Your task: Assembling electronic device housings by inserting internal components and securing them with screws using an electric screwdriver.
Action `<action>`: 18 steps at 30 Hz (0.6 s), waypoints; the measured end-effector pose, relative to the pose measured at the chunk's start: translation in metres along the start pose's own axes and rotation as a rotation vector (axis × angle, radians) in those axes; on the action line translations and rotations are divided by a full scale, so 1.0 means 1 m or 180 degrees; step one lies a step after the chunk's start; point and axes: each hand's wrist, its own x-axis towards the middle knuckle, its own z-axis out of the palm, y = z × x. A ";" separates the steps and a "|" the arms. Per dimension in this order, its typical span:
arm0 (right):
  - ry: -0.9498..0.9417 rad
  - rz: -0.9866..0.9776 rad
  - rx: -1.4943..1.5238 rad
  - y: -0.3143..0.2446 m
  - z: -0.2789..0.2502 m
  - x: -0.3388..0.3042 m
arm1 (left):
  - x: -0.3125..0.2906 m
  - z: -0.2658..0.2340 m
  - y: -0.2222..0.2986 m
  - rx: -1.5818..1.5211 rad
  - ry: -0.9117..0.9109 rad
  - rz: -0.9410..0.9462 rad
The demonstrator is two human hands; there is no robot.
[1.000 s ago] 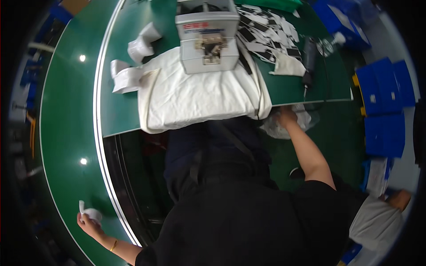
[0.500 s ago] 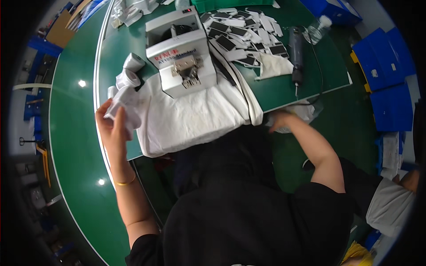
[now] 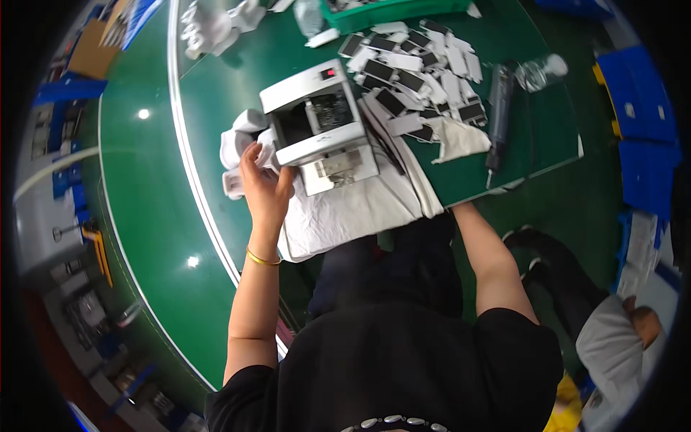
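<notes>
Close to the left side of a white box-shaped screw feeder [image 3: 309, 155] is my left hand [image 3: 266, 191]. Its thumb and fingers are spread apart, next to several white rounded plastic parts [image 3: 248, 120]; one of these shows between thumb and fingers. My right forearm [image 3: 486, 252] reaches to the front table edge. Most of my right hand is hidden under that edge, so its fingers and anything in them cannot be seen. A white cloth [image 3: 345, 223] lies under the feeder. An electric screwdriver [image 3: 500, 115] rests at the right on the green table.
Behind the cloth spreads a pile of flat white and black pieces [image 3: 414, 79], with a white pouch [image 3: 461, 139] beside it. A green bin [image 3: 403, 11] stands at the back. A clear bottle [image 3: 543, 72] lies far right. To the right, a person [image 3: 612, 345] is near blue bins [image 3: 640, 93].
My left hand has brought the white part in toward the others beside the feeder, and its fingers have spread. My right hand has slipped farther under the table edge. The whole view has shifted.
</notes>
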 end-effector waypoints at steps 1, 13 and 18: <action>0.0214 0.0029 -0.0028 -0.014 -0.004 0.001 | 0.001 0.008 -0.003 0.0258 -0.0172 -0.0070; -0.0871 0.1054 0.0056 0.024 -0.008 -0.054 | -0.116 0.086 0.149 0.0757 -0.1299 0.1702; -0.0077 0.1215 0.1139 0.115 -0.055 -0.144 | -0.123 0.185 0.154 0.2118 -0.1632 0.0942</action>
